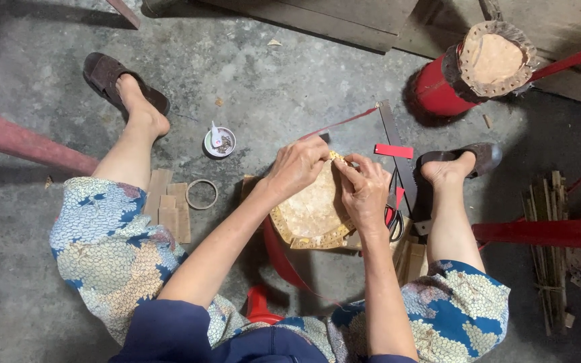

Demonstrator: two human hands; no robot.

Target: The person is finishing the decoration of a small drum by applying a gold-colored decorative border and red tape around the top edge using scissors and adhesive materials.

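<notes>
A small red drum with a tan skin head (pixel 311 212) and a studded rim stands between my knees. My left hand (pixel 297 167) rests on the far edge of the skin, fingers curled and pinching at the rim. My right hand (pixel 364 191) presses on the right side of the skin, its fingertips meeting the left hand's at the far rim (pixel 336 156). What the fingertips pinch is too small to tell. A thin red strap (pixel 344 123) runs from the rim toward the upper right.
A second red drum (pixel 479 70) stands at the upper right. A small bowl of tacks (pixel 220 142), a ring (pixel 201 194) and card pieces (pixel 168 208) lie left. A saw blade (pixel 398 151), scissors (pixel 394 222), bamboo sticks (pixel 549 249) and red poles (pixel 21 140) surround me.
</notes>
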